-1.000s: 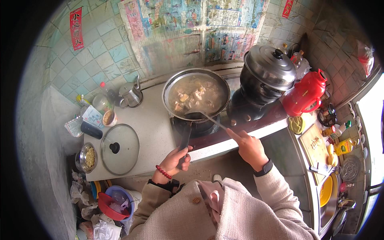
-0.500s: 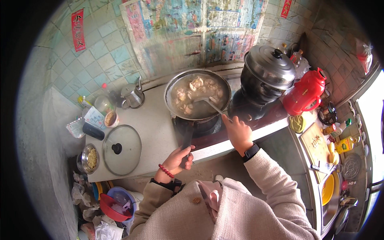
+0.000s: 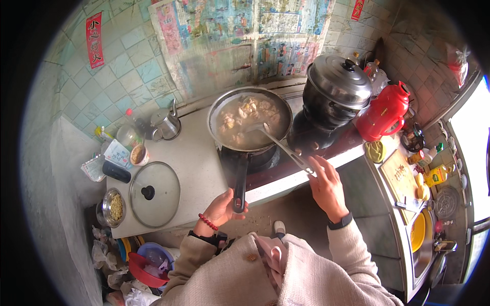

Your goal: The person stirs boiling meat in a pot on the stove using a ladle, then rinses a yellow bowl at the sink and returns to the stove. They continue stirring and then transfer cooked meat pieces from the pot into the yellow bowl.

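A wok-like frying pan (image 3: pixel 210 121) stands on the left burner, with pieces of pale meat (image 3: pixel 249 108) in cloudy liquid. A metal spatula (image 3: pixel 283 145) lies in it, its shaft across the near rim. My right hand (image 3: pixel 328 188), with a dark wristband, is at the end of the spatula's shaft, fingers apart and not wrapped round it. The pan's black handle (image 3: pixel 241 178) points toward me. Beneath its end is my left hand (image 3: pixel 222 208), with a red bead bracelet, its thumb off the handle and its grip loosened.
A glass lid (image 3: pixel 162 199) and a metal bowl of chopped pale bits (image 3: pixel 115 208) sit on the left counter, a kettle (image 3: pixel 165 124) behind. A lidded steel pot (image 3: pixel 337 89) occupies the right burner beside a red thermos (image 3: pixel 384 113). A cutting board (image 3: pixel 397 178) is further right.
My right hand has slid back toward me off the spatula's shaft, opening its fingers. The spatula now leans on the rim. My left thumb has come off the pan handle.
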Tool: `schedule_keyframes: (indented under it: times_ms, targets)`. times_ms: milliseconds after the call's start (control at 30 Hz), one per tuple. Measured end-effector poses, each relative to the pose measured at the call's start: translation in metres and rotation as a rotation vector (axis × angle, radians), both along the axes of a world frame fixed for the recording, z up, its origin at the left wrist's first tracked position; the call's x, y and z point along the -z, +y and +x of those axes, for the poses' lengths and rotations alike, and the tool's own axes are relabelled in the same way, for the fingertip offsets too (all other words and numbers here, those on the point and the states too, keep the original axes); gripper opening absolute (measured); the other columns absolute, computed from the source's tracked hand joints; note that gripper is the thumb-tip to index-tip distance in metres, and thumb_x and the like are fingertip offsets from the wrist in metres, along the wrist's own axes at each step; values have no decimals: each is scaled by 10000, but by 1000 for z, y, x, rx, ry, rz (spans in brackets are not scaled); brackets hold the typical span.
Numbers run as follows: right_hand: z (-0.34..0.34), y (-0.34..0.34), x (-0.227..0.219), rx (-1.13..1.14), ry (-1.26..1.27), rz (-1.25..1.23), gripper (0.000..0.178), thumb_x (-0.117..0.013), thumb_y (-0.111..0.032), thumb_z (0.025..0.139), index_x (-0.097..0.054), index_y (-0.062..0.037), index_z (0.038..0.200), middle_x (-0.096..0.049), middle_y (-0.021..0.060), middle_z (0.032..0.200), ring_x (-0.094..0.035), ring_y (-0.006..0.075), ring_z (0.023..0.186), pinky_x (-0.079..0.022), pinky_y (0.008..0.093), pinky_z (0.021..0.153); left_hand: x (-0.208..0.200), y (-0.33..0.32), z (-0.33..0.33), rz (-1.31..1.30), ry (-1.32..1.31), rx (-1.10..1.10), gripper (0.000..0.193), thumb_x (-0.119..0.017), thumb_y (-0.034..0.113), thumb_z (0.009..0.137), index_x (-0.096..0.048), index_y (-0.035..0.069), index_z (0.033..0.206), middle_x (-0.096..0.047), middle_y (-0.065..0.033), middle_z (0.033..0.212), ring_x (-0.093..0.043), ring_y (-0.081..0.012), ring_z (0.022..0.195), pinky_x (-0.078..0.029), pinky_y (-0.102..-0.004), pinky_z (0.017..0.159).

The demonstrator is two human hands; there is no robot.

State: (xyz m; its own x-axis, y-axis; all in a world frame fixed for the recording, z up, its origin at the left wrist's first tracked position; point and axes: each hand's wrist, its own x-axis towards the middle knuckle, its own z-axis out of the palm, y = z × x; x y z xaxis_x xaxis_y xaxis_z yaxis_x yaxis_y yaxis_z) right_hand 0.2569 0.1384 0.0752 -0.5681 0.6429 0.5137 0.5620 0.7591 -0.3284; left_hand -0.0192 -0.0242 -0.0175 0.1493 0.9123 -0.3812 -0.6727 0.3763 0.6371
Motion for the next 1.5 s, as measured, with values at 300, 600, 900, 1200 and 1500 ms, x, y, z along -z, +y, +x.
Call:
schedule_keyframes:
  times_ms: [300,600,900,1200,1500]
  targets:
    - [70,-69,57,154,-22,-188,228,-631,-70,801,-641,-77,1028,-625,108,1031,-627,287,899,-535,369,748,62,-9,-15,-188,45,36,318,-522,370,939,-545,124,1140,-632,-72,940,-634,-209,829,-531,-393,659]
    - [151,-96,48,280,-191,-254,161,-574,-166,843,-612,-83,976,-591,79,885,-622,255,832,-510,367,697,41,22,66,-179,177,290,208,-486,272,972,-542,100,1076,-563,15,717,-545,-91,620,-508,-310,582]
    - [337,-57,49,660,-80,-267,144,-583,-139,838,-649,-97,958,-645,112,910,-639,316,799,-532,406,690,40,40,146,-187,290,238,227,-501,303,968,-537,86,1020,-366,48,543,-344,-54,443,-438,-258,510]
    - [743,-31,144,1175,-117,-576,300,-624,-158,759,-670,-8,1015,-653,236,956,-628,364,945,-493,381,848,60,56,340,-288,327,12,292,-501,374,961,-546,103,863,-320,62,502,-309,-51,411,-365,-234,462]
    - [934,-27,213,1613,237,-927,263,-682,-164,743,-636,80,830,-643,155,694,-644,245,552,-507,339,448,-2,54,458,-319,477,17,414,-470,461,953,-501,111,734,-329,34,503,-327,-67,404,-357,-244,440]
